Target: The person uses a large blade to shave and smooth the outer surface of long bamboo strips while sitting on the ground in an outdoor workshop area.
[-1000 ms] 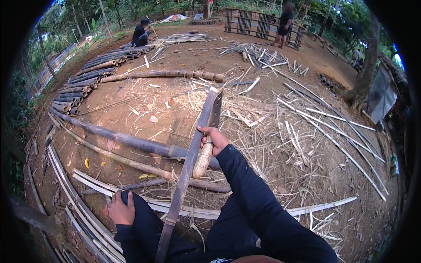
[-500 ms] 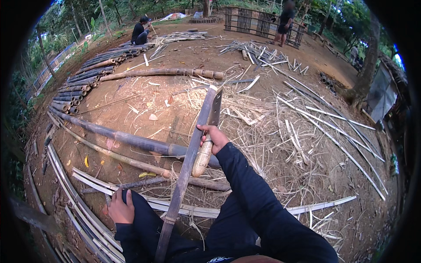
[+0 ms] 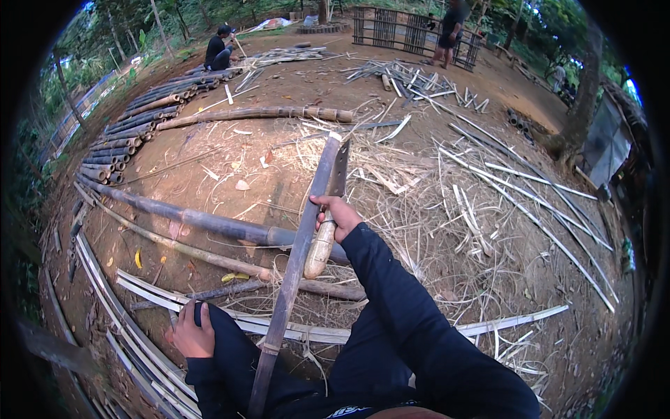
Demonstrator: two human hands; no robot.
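Right hand (image 3: 338, 218): closed around upper end of pale wooden knife handle (image 3: 319, 255), thumb over edge of dark bamboo slat (image 3: 294, 272). Slat: just left of right hand, running out beyond it and back toward the body; probably light, stiff lengthwise, slightly springy, smooth-skinned and somewhat slippery, edges likely splintery; best taken by flat faces, clear of cut edges. Blade (image 3: 339, 174): just beyond right hand, beside slat; presumably rigid, heavier, to be gripped by handle only. Left hand (image 3: 193, 335): loosely spread on dark-clad knee (image 3: 227, 335), nothing visibly held. Shavings (image 3: 394, 183): beyond and right of right hand, likely feather-light.
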